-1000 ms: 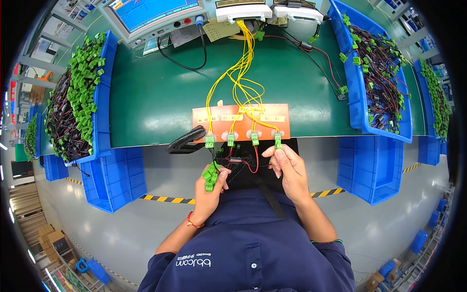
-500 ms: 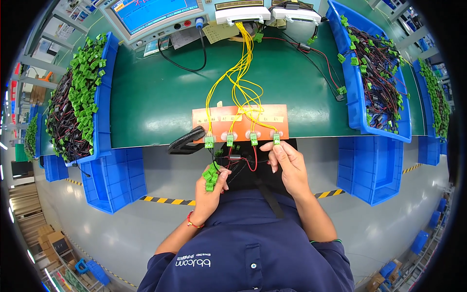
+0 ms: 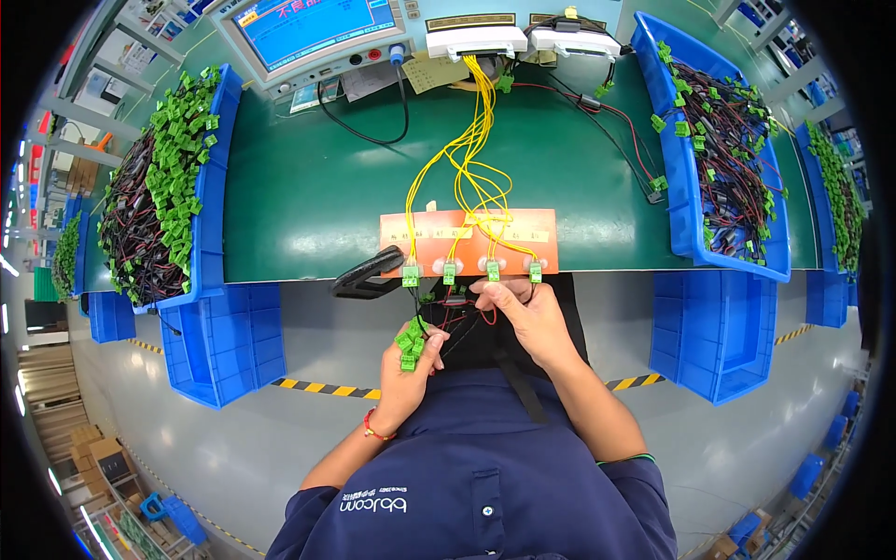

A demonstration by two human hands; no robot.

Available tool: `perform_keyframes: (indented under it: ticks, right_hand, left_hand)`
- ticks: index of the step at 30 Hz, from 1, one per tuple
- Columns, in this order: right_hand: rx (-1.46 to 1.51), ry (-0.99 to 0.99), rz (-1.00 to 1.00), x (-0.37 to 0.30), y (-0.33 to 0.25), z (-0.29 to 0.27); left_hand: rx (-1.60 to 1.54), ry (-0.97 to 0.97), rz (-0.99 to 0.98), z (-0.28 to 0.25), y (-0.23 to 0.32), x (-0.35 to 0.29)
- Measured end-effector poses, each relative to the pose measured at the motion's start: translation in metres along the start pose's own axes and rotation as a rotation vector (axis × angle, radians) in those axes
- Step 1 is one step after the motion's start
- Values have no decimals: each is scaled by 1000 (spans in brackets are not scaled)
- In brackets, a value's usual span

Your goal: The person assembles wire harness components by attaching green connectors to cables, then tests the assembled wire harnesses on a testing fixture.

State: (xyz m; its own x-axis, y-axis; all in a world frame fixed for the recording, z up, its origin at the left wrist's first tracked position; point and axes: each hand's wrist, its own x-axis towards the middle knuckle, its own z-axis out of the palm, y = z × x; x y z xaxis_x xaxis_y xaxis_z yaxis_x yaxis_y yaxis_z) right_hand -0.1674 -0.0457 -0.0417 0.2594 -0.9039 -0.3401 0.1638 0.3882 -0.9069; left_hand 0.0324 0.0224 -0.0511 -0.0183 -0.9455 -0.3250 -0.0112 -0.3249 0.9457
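Note:
My left hand [image 3: 408, 373] is closed around a bunch of green plug connectors [image 3: 411, 345] with black wires, below the table's front edge. My right hand [image 3: 530, 322] pinches with thumb and forefinger just under the third green connector from the left [image 3: 493, 271]; what lies between the fingertips is hidden. Along the front edge of an orange board [image 3: 527, 226] sit further green connectors [image 3: 411, 276], each joined to yellow wires [image 3: 479, 103] from behind. Between my hands hang red and black wires with a small dark sleeve [image 3: 455, 301].
A blue bin [image 3: 210, 196] heaped with green-plugged cables stands left, another blue bin [image 3: 686, 205] right. Behind are a tester with a blue screen [image 3: 317, 33] and white connector blocks [image 3: 476, 41]. A black handle-like piece [image 3: 367, 273] juts over the green table's [image 3: 308, 205] front edge.
My right hand has moved left from the rightmost connector to just under the third one. My left hand still holds its bunch. The whole view has shifted slightly.

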Motion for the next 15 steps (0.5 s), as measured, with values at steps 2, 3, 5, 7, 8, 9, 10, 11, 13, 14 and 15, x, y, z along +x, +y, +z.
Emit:
perform_keyframes:
  ticks: [2, 3, 5, 7, 8, 9, 10, 11, 13, 14, 15]
  right_hand:
    - [41, 6, 1, 0, 0, 1]
    - [41, 4, -2, 1, 1, 0]
    - [82, -103, -21, 3, 3, -5]
    - [29, -198, -94, -2, 10, -11]
    - [-23, -285, -162, -7, 16, -16]
    - [-112, -383, -126, -11, 23, -21]
    - [-98, -423, -55, -17, 23, -22]
    - [-86, -463, 16, -22, 21, -22]
    - [-198, -518, 58, -34, 18, -28]
    - [-269, -505, 22, -40, 20, -28]
    - [-389, -495, 13, -44, 7, -23]
  left_hand:
    - [1, 5, -1, 0, 1, -1]
    - [-6, -13, -9, -1, 1, -1]
    - [-11, -27, -11, -2, 4, -1]
    - [-120, -130, -71, -2, 8, -3]
    - [-219, -175, -99, -3, 5, -4]
    - [-216, -165, -85, -2, 6, -4]
    - [-309, -197, -100, -1, 7, -5]
    - [-402, -229, -114, -1, 9, -4]
    - [-419, -255, -116, -3, 13, -3]
    - [-473, -299, -108, -3, 14, -2]
    - [-527, -345, -104, -4, 14, -1]
